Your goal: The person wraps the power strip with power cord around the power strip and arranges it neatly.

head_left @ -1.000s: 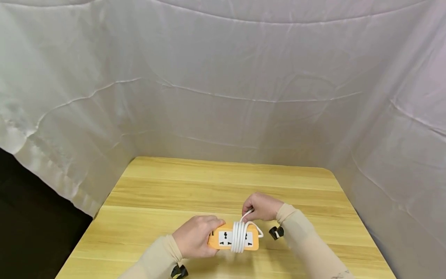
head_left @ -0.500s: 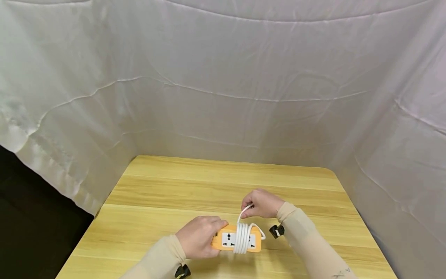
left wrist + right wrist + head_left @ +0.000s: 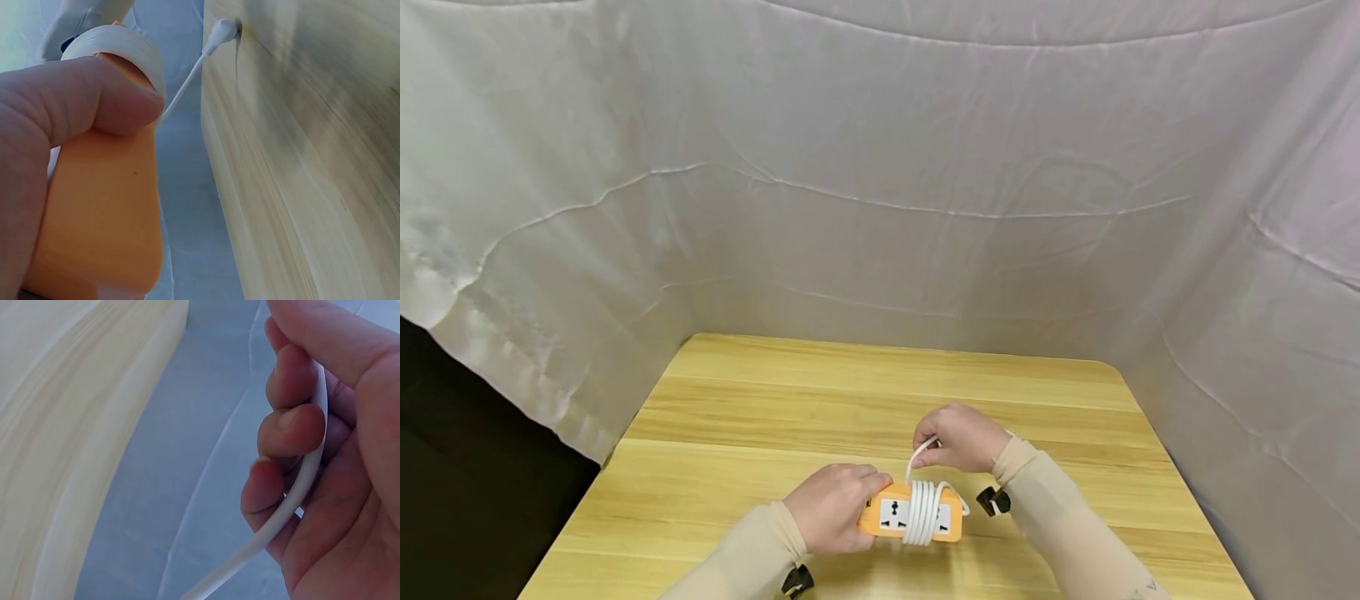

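My left hand [image 3: 835, 510] grips the left end of an orange power strip [image 3: 951, 532], holding it above the table with its white sockets facing up. Several turns of white power cord [image 3: 919, 515] circle the strip right of its middle. Beyond the strip, my right hand [image 3: 964, 437] holds a length of this cord in curled fingers; the right wrist view shows the cord [image 3: 275, 522] crossing the palm. In the left wrist view, my thumb presses along the strip's orange side [image 3: 106, 206]. The cord's white plug [image 3: 220, 36] hangs close to the tabletop; whether it touches is unclear.
A wood-grain table [image 3: 760, 400] lies beneath both hands. Pale grey cloth [image 3: 880, 250] stands around its back and sides. A dark gap [image 3: 482, 483] shows past the left edge. Black straps [image 3: 994, 501] sit at the wrists.
My right hand has risen slightly away from the strip, and the cord between hand and strip looks longer. My left hand and the strip have shifted a little to the right.
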Demonstrator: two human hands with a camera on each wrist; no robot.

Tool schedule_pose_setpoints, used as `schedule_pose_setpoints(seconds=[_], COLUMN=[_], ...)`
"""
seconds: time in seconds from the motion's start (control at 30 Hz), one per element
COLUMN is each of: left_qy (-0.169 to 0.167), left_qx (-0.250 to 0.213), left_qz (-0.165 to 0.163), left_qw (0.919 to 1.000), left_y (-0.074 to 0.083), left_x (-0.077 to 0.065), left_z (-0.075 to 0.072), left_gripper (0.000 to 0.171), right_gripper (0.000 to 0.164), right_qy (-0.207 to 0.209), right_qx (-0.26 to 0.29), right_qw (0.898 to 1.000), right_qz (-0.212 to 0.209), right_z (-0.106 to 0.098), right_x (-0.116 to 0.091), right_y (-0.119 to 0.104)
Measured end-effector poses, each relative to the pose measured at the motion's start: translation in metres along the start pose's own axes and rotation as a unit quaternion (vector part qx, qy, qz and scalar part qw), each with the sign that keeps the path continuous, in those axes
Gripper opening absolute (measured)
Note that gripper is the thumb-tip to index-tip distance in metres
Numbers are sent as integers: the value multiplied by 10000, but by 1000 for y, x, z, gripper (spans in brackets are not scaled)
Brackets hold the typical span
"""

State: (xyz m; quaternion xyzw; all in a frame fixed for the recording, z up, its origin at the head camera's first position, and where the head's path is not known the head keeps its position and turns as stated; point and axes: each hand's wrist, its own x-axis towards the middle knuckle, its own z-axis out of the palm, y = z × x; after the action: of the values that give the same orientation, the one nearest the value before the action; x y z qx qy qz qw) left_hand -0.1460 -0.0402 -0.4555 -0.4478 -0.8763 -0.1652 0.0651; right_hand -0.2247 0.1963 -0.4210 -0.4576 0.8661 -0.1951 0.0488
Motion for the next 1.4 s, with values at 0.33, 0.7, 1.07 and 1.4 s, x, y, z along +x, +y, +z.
schedule_pose_setpoints(seconds=[0.33, 0.7, 1.07, 1.4], left_qy=[-174, -7, 100, 441], left_qx=[-65, 261, 349, 250], left_qz=[-321, -676, -1315, -1637], left_qw=[9993, 9974, 9907, 9852], left_y=[0, 3, 3, -4], left_x=[1, 3, 4, 5], left_z=[2, 6, 7, 8], left_gripper=[56, 48, 43, 45], right_gripper=[16, 23, 23, 29], right_qy=[221, 297, 647, 1027], right_qx=[-551, -791, -912, -865], right_qw=[9975, 9964, 9931, 9901], right_qz=[-373, 80, 347, 404], right_z=[-4, -4, -3, 1], right_x=[0, -2, 0, 1], right_y=[-12, -17, -23, -30])
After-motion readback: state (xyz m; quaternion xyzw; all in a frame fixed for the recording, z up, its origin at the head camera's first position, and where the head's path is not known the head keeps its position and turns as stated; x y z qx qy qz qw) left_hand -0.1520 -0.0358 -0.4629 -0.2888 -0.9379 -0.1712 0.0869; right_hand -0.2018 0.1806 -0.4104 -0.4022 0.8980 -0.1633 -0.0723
